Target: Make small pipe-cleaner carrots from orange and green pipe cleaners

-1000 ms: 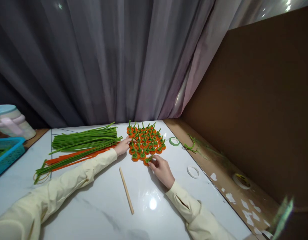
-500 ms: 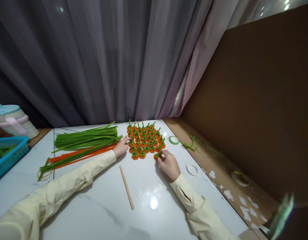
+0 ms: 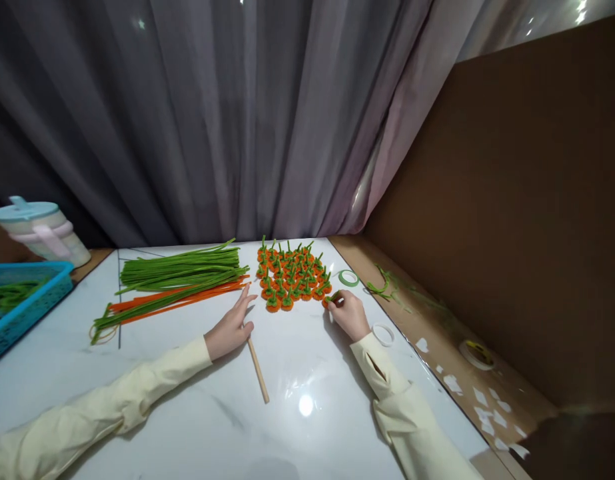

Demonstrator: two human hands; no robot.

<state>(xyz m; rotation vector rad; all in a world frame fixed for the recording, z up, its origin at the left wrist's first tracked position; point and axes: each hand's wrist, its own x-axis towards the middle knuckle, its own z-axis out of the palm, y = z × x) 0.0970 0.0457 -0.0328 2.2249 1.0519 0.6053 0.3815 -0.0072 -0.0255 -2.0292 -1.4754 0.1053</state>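
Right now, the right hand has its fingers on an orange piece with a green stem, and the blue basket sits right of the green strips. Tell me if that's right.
Not quite: the blue basket sits left of the green strips, as the head view shows. The right hand does have its fingers on an orange piece.

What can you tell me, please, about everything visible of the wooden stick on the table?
The wooden stick is a slim, straight, plain rod, pale tan, with a blunt near end and no visible markings. It lies on the white marble-patterned table, slanting from beneath the left hand towards the wearer and slightly rightward. The hand hides its far end; whether they touch, I cannot tell.
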